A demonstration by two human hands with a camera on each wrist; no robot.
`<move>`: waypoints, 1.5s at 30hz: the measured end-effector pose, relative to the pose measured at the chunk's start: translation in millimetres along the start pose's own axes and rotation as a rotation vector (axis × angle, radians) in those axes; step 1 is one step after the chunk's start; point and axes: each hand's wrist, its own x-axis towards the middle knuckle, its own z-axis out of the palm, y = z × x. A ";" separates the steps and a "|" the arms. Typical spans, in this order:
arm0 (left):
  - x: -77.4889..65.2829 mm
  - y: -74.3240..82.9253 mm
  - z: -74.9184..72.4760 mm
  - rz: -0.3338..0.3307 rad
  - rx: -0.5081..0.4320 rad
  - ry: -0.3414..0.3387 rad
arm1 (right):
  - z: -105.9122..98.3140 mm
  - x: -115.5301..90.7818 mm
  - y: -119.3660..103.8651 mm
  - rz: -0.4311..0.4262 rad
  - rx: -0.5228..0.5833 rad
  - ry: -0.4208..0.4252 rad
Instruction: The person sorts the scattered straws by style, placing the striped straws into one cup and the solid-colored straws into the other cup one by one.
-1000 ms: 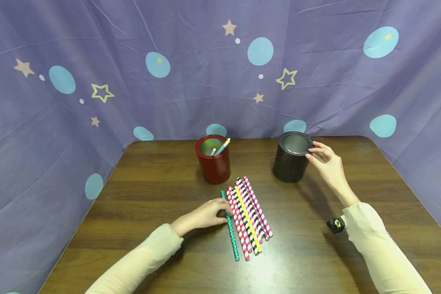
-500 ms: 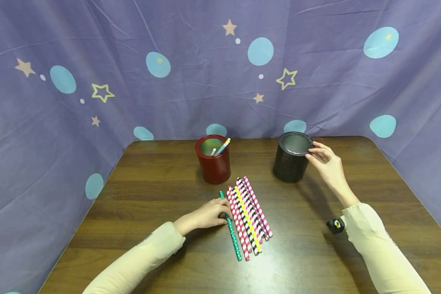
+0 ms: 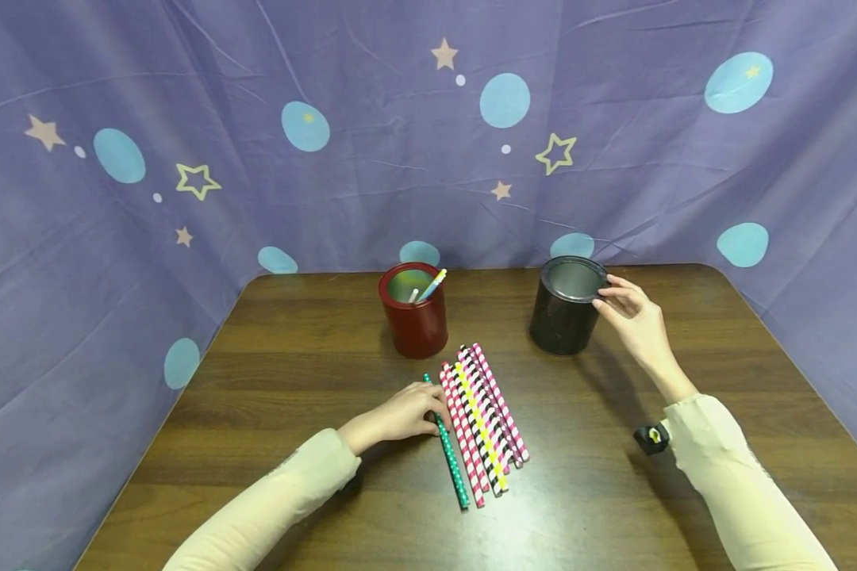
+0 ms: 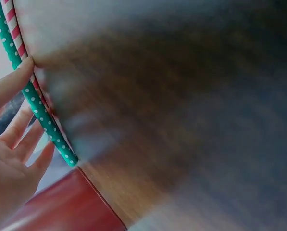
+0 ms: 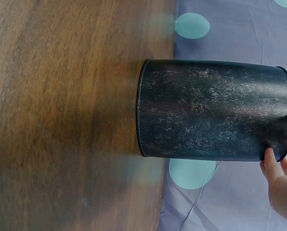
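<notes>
A green polka-dot paper straw (image 3: 451,457) is pinched between the thumb and fingers of my left hand (image 3: 407,411). In the left wrist view, the thumb (image 4: 16,82) crosses over the green straw and the other fingers lie on its far side. Just right of that hand, several striped paper straws (image 3: 480,412) lie side by side in pink, black, yellow and white. My right hand (image 3: 639,321) holds the upper side of a black can (image 3: 563,321), thumb and fingertips at its rim. Seen from the right wrist, the thumb (image 5: 272,166) lies against the can's wall.
A red can (image 3: 417,329) stands at the back, left of the black one, with a couple of straws (image 3: 432,285) leaning inside. Both stand on a brown wooden table (image 3: 314,341). Behind it hangs a purple curtain (image 3: 400,198) with stars and dots.
The green straw's far end has swung slightly left, away from the striped straws, while my left hand stays on it. My right hand and both cans stay in place.
</notes>
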 end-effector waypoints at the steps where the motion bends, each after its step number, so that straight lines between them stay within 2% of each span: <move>1: 0.0 -0.4 0.3 0.000 0.001 0.004 | 0.1 0.0 -0.2 -0.001 0.000 0.001; 7: 0.0 -0.7 -0.5 -0.010 -0.022 0.047 | 0.9 0.3 -0.4 -0.005 0.015 0.000; 13: 1.0 -0.7 -5.7 -0.034 -0.104 0.117 | 1.8 0.8 -0.6 -0.002 0.006 -0.006; 22: 7.1 0.4 -14.4 0.053 -0.205 0.289 | 2.0 0.5 -0.2 -0.011 0.016 0.001; 30: 13.4 3.7 -17.8 0.061 -0.220 0.359 | -0.1 4.5 21.8 -0.014 0.016 0.001; 34: 17.5 6.4 -19.1 0.079 -0.239 0.399 | -0.4 4.9 25.9 -0.020 0.010 0.006; 40: 25.2 12.0 -22.8 0.102 -0.283 0.461 | -0.5 5.2 23.1 -0.013 0.012 0.010; 45: 34.2 15.9 -26.6 0.111 -0.305 0.519 | 0.5 2.3 9.7 -0.007 0.009 0.004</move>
